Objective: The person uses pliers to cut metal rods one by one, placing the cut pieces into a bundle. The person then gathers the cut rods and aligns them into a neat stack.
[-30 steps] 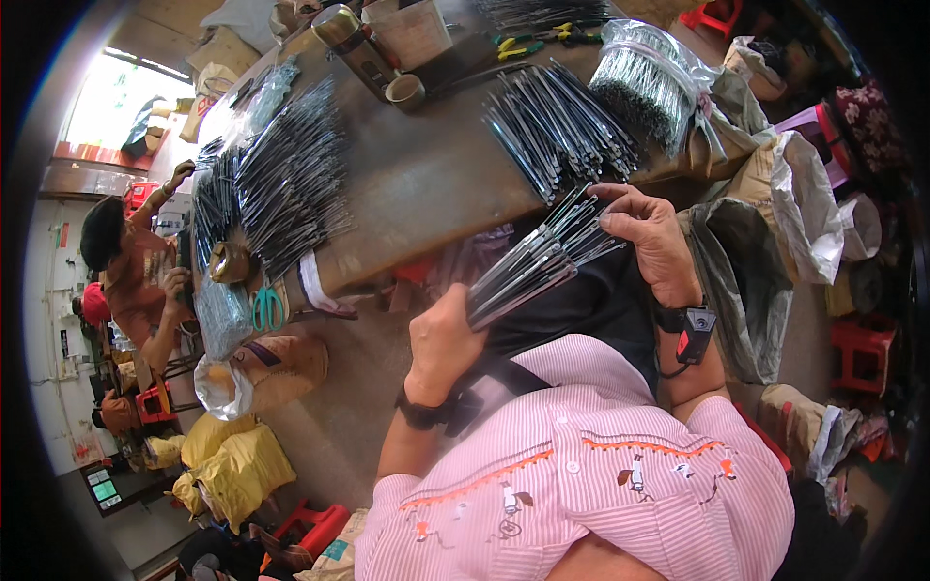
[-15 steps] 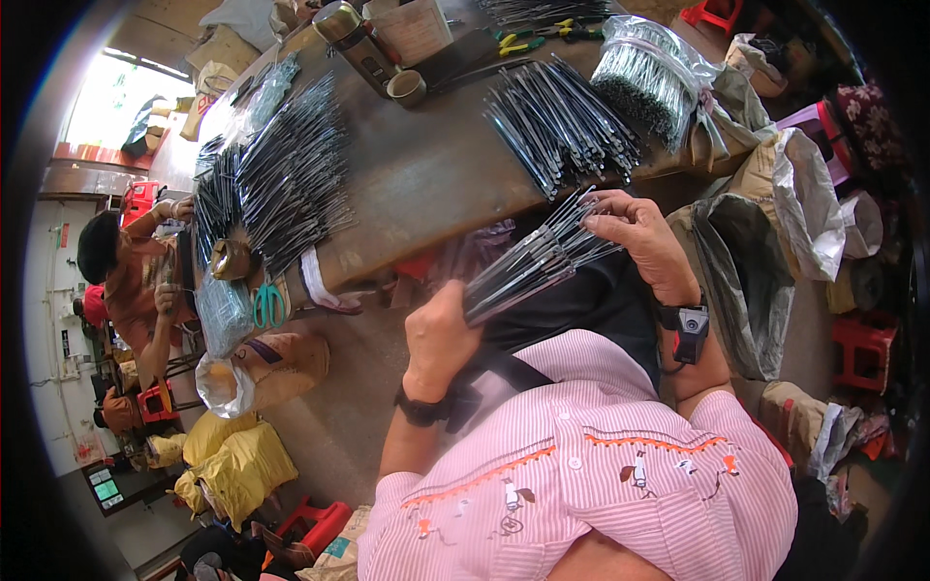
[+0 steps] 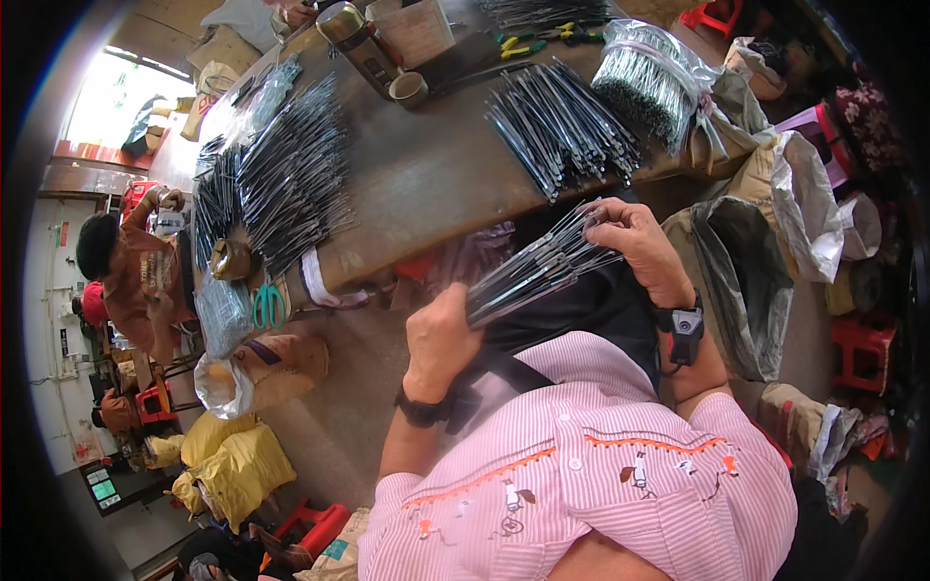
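A fanned bundle of thin dark metal strips [image 3: 538,266] slants up and to the right over my lap, just off the table's front edge. My left hand [image 3: 441,334] is closed around its lower end. At the upper, spread end, my right hand [image 3: 639,242] has its thumb and fingers pinched together on the strip tips. How many strips it grips is too small to tell. Beyond my right hand, a pile of similar strips [image 3: 562,126] lies on the table, with a plastic-wrapped bundle of silvery strips [image 3: 644,82] beside it.
The brown table [image 3: 417,194] carries a large strip pile [image 3: 295,174] on its left, a flask [image 3: 358,44], a cup [image 3: 409,89] and yellow-handled pliers [image 3: 521,46]. Teal scissors [image 3: 269,306] hang at its edge. Open sacks [image 3: 741,281] stand at right. A co-worker [image 3: 145,281] sits at left.
My right hand has shifted slightly down among the strip tips, and the fan's upper end has dropped a little. My left hand stays put. The co-worker's raised hand has moved.
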`<state>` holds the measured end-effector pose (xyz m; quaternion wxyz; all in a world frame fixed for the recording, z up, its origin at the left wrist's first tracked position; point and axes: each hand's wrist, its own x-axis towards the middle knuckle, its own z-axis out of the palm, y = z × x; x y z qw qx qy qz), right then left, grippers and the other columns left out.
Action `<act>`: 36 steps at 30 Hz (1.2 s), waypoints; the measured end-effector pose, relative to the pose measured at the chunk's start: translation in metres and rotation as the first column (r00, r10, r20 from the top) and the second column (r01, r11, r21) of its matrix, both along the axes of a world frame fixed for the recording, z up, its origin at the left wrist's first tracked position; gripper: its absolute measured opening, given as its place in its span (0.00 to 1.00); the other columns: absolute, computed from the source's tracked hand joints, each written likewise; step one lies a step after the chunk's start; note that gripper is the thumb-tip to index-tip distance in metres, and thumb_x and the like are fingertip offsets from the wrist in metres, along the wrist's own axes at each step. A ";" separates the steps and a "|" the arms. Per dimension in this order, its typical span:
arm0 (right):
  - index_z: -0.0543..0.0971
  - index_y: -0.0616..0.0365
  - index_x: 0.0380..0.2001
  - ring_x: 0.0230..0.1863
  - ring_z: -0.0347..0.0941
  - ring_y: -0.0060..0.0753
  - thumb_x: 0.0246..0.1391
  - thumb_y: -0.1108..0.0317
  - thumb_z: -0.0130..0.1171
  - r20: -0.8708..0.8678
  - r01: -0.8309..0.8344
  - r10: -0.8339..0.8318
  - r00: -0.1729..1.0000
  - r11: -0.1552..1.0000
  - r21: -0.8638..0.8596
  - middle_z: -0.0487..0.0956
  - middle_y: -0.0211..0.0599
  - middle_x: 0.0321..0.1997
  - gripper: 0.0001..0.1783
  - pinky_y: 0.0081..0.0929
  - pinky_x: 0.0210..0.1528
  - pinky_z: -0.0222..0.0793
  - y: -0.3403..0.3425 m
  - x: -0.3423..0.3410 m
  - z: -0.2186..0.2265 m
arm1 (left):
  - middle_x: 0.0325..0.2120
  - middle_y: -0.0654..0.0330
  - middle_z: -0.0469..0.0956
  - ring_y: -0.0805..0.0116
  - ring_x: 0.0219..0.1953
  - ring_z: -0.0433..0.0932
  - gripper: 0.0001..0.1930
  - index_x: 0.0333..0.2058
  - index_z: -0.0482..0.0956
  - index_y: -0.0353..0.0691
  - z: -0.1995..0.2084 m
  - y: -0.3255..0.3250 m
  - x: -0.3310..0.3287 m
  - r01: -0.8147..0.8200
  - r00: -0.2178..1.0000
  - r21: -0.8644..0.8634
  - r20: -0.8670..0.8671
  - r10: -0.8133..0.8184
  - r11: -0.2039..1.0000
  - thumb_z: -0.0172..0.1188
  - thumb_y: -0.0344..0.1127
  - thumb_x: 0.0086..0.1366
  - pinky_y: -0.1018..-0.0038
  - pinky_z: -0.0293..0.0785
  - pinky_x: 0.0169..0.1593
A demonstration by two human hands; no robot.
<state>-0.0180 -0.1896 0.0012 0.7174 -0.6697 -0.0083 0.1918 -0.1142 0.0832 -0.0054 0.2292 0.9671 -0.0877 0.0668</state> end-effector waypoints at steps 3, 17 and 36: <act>0.78 0.69 0.42 0.33 0.70 0.16 0.48 0.69 0.61 0.037 0.037 -0.036 0.999 0.999 -0.035 0.78 0.28 0.33 0.18 0.14 0.38 0.65 0.004 0.000 -0.003 | 0.25 0.52 0.77 0.50 0.29 0.78 0.15 0.33 0.72 0.38 0.002 -0.001 0.000 -0.005 1.000 -0.001 0.002 0.005 1.000 0.66 0.29 0.46 0.62 0.73 0.31; 0.80 0.67 0.43 0.36 0.71 0.15 0.48 0.75 0.63 -0.082 0.005 0.006 0.997 0.992 0.129 0.78 0.27 0.34 0.16 0.14 0.45 0.65 0.005 0.000 -0.006 | 0.25 0.52 0.76 0.50 0.29 0.78 0.13 0.31 0.71 0.38 0.002 0.000 0.003 0.006 0.999 0.039 0.045 -0.008 0.999 0.65 0.29 0.47 0.62 0.72 0.31; 0.82 0.65 0.37 0.51 0.70 0.25 0.50 0.69 0.61 0.219 0.314 -0.326 0.920 0.945 0.085 0.73 0.41 0.55 0.12 0.22 0.55 0.62 -0.014 0.001 0.019 | 0.24 0.51 0.77 0.49 0.28 0.78 0.17 0.33 0.73 0.38 0.005 0.003 0.000 0.018 0.999 -0.029 0.035 -0.017 0.999 0.67 0.28 0.43 0.63 0.73 0.32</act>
